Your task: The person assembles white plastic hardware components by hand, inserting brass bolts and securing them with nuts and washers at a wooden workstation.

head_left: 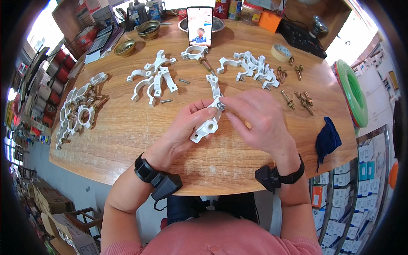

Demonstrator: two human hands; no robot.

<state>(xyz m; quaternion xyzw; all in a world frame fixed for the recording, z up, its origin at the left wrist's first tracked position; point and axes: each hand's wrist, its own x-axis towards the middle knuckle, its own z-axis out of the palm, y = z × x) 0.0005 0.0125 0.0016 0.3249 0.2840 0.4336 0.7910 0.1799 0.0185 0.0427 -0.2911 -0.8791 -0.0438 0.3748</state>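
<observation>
Over the middle of the table, my left hand [183, 124] grips a white pipe clamp [209, 126], with the thumb pressed on its middle. The clamp's upper half [213, 86] points away from me, tilted. At the joint sits a small metal screw [221, 106]. My right hand [260, 121] is curled in from the right, its index fingertip on that screw and its thumb just below. The finest contact is partly hidden by the fingers. Beyond the clamp lie a white clamp ring [194, 52] and a brass-coloured anchor bolt [205, 64].
Loose white clamp halves [158, 80] and two screws [166, 101] lie left of centre; more clamp halves [255, 68] lie right. Clamps with bolts [78, 111] are at far left, anchor bolts [304, 100] and a dark blue cloth [328, 139] at right. A phone [199, 27] stands behind.
</observation>
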